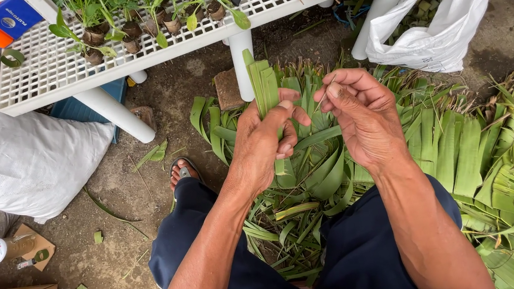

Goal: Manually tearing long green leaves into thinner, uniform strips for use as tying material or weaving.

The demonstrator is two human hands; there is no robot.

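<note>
Left hand [264, 140] closed around a folded strip of green leaf [263, 85], held upright just beside the right hand [360, 116], itself pinched on a thin sliver [324, 98]. Likely light, pliant, apt to tear along the grain; best gripped at the fold. Beyond the hands, small pots of seedlings [128, 30] on a white mesh table [49, 71]; below, heaped cut leaves [465, 159].

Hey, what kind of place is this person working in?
Probably an outdoor plant nursery or garden work area: seedlings in small leaf pots on a white grid bench, a pile of cut green leaves on bare soil.
</note>
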